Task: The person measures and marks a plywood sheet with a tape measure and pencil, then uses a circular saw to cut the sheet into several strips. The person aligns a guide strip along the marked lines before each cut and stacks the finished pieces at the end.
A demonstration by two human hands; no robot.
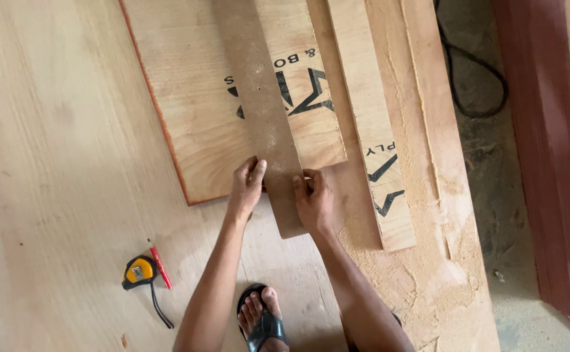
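A large pale plywood sheet covers the floor at the far left, bare but for a yellow and black tape measure with its black strap trailing toward the camera and a red pencil lying just beside it, both near the person's left forearm and apparently parked within easy reach; further right, a smaller rectangular plywood panel with a reddish edge and black printed marks lies flat on the sheet, and across it runs a long narrow brown strip of board, dusty and dull on its face, its near end overhanging the panel's lower edge; the left hand rests against the strip's left edge with fingers curled and thumb up on the face, while the right hand pinches the right edge near the same end, fingers closed on it, a two-sided hold that looks meant to steady the strip and line it up on the panel; a foot in a black sandal stands on the sheet between the forearms; to the right a second, paler plywood strip with black marks lies alongside, apart from the hands, on a board strewn with pale sawdust, then a black cable loops over the grey floor, and a dark red wooden beam closes the right edge
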